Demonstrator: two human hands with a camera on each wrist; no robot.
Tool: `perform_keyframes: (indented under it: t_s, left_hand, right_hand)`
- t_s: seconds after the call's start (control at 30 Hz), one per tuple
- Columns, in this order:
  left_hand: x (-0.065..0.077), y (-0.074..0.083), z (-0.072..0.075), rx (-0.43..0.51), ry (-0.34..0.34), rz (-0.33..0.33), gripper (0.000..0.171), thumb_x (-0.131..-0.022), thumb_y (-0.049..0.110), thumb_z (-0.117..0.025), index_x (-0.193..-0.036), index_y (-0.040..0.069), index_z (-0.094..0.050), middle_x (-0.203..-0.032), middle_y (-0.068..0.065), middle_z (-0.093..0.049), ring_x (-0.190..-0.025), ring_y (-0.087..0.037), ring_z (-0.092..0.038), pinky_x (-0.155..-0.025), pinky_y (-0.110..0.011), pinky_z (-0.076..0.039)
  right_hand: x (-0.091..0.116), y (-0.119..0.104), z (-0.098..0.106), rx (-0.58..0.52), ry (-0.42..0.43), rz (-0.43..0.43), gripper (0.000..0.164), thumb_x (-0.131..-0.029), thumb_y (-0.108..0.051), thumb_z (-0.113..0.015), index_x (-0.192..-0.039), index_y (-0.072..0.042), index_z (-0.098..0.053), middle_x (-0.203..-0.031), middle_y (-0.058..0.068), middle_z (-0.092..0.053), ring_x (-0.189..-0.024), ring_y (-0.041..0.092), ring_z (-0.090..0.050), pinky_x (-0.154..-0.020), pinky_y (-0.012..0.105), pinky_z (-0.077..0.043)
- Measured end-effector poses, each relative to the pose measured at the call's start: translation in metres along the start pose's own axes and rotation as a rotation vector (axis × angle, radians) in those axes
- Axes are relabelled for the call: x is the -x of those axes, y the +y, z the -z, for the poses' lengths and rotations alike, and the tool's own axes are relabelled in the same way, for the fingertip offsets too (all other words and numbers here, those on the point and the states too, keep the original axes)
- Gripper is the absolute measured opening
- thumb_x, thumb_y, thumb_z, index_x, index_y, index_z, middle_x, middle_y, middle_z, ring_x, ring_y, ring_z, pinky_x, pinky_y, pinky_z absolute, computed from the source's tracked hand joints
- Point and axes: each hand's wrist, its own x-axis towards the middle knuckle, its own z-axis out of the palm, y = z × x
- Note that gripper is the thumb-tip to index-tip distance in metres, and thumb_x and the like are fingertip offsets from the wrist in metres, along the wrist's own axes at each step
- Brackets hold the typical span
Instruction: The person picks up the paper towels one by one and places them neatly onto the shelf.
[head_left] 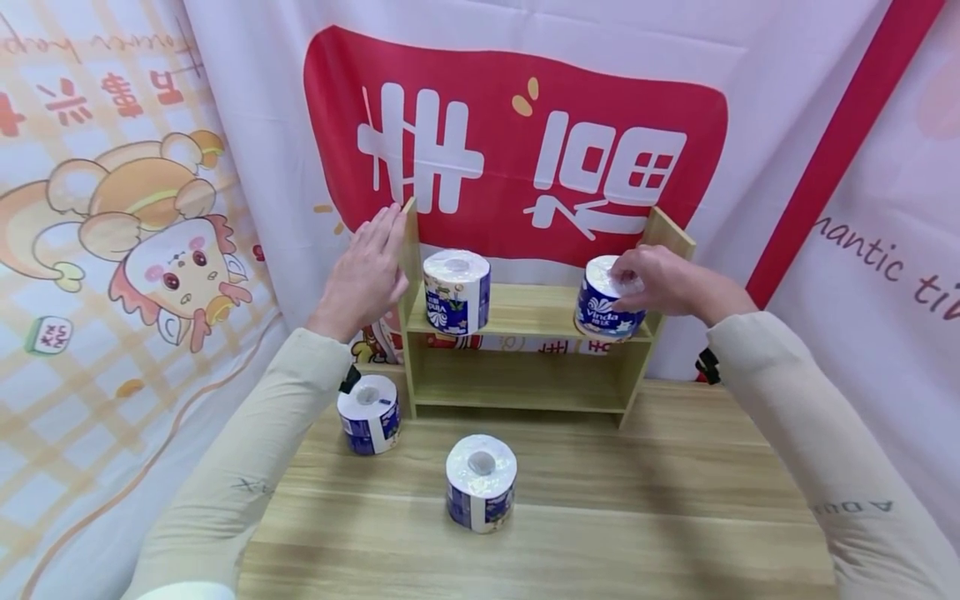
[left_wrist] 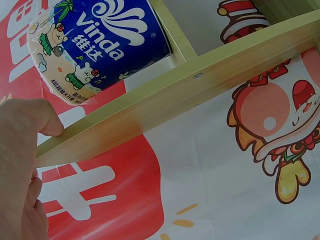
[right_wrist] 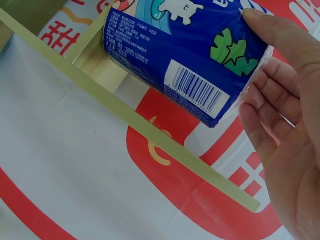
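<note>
Wood counter (head_left: 570, 508), small shelf (head_left: 525, 393): right hand (head_left: 663, 279) grips right-end roll (head_left: 600, 307), left hand (head_left: 366, 271) pinches side panel (left_wrist: 125, 117) (bracing, likely). Probably placement; next needs gentle release.

shelf (head_left: 532, 310): smooth matt wood-look | paper roll (right_wrist: 187, 62): glossy plastic film | backdrop (head_left: 510, 150): creased cloth

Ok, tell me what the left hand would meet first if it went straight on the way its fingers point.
Likely the cloth backdrop behind the shelf, at its red patch: the left hand points up toward it, though how far off it hangs is unclear.
</note>
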Motion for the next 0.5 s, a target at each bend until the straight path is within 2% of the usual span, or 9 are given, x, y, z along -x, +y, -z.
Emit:
perform_keyframes:
  t_s: [0.23,0.5]
  left_hand:
    - [0.0003,0.001,0.0,0.02,-0.019,0.009,0.084,-0.1,0.018,-0.064,-0.168,0.0,-0.018,-0.176,-0.019,-0.022,-0.164,-0.037,-0.023,-0.133,-0.052,-0.024]
    - [-0.0008,0.0022,0.0041,0.022,-0.018,0.011,0.083,-0.1,0.018,-0.063,-0.167,0.0,-0.018,-0.176,-0.02,-0.022,-0.164,-0.037,-0.022,-0.134,-0.051,-0.023]
  right_hand:
    - [-0.002,0.0012,-0.0033,0.014,0.013,0.011,0.056,-0.087,-0.021,-0.087,-0.137,-0.007,-0.067,-0.132,0.017,-0.07,-0.125,0.039,-0.064,-0.103,0.059,-0.059]
    - [-0.0065,0.003,-0.0025,0.01,0.014,-0.015,0.056,-0.087,-0.021,-0.087,-0.138,-0.007,-0.068,-0.135,0.018,-0.07,-0.126,0.039,-0.064,-0.103,0.059,-0.059]
